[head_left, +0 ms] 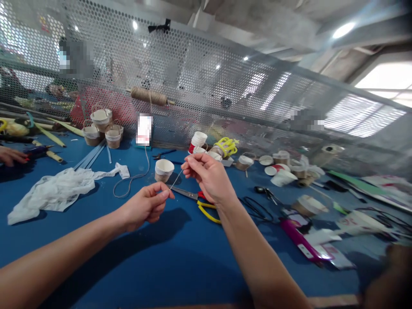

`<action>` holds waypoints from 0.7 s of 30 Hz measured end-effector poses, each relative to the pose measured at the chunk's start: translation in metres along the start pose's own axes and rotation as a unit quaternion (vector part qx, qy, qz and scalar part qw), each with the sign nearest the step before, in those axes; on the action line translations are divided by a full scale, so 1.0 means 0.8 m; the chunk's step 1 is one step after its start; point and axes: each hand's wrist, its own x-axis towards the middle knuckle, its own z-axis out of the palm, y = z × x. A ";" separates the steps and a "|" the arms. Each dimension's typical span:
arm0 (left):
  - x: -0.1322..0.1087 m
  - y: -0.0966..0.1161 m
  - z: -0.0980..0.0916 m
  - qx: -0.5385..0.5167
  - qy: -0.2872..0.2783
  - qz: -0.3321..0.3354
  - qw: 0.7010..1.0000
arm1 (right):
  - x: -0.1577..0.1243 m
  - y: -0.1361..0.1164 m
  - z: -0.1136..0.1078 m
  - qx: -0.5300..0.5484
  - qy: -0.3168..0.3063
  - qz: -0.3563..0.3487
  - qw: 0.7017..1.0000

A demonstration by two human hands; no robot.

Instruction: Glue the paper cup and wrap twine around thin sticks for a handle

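Both your grips are closed: left hand (143, 207) pinches thumb to finger on one end of a thin cord (176, 179), right hand (207, 174) pinches the other end, higher up. Cord runs slanted between them, in the air over the blue bench (180, 262), just in front of a small white-lined cup (164, 171) standing upright.

Yellow-handled scissors (209, 213) lie on the bench beneath your right hand, blades pointing left. Left side: crumpled white cloth (58, 191), pale blue strips (92, 155) above it, then three handled cups (101, 125), one stacked over two. A phone (144, 131) leans upright against the screen, screen content blurred, grey cable (131, 188) looping down onto the bench. At the far left edge, a co-worker's hand (11, 156) reaches in.

Right side is cluttered: bright yellow coil (227, 146), white cups (283, 177), black cable (255, 209), purple packet (301, 240). Items near the right edge are too smeared to identify.

Behind the bench you've got a perforated metal screen (206, 64) across the full width, with a twine spool (148, 96) mounted on it. Above: grey ceiling (264, 30), lit lamp (343, 30); bright window (383, 77) upper right.
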 end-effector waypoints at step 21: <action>0.020 0.020 -0.032 -0.060 0.209 0.113 0.970 | 0.278 0.101 -0.043 -0.054 0.230 0.206 0.949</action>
